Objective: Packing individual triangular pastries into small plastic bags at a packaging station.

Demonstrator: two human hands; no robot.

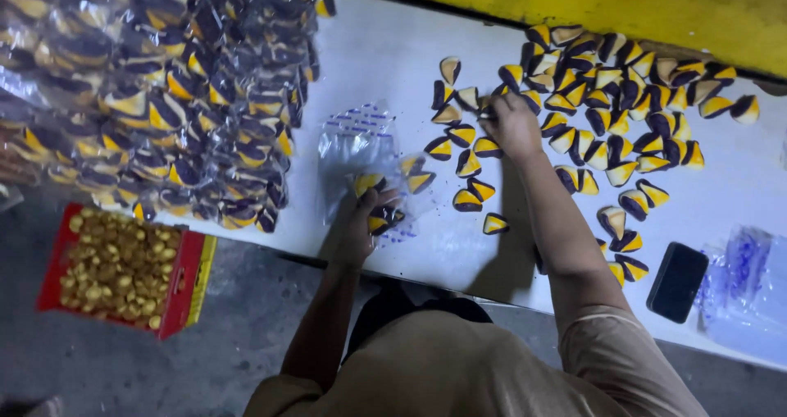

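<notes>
Left hand (366, 220) holds clear bag (361, 159) (mouth away).

At centre frame the bag (361, 150) was thin clear plastic, glossy and crinkled. The table (385, 56) looked smooth, matt white. Upper left, the packed bags (164, 89) shone like film. Lower right, the phone (677, 282) was glossy black; the floor (164, 368) was rough grey.

The scene is dim and grainy, brightest on the white tabletop (385, 56) at the far side. The right forearm (557, 228) casts a soft shadow leftward. Glare flecks the clear plastic bags (164, 97) far left, which look smeared, perhaps by motion.
</notes>
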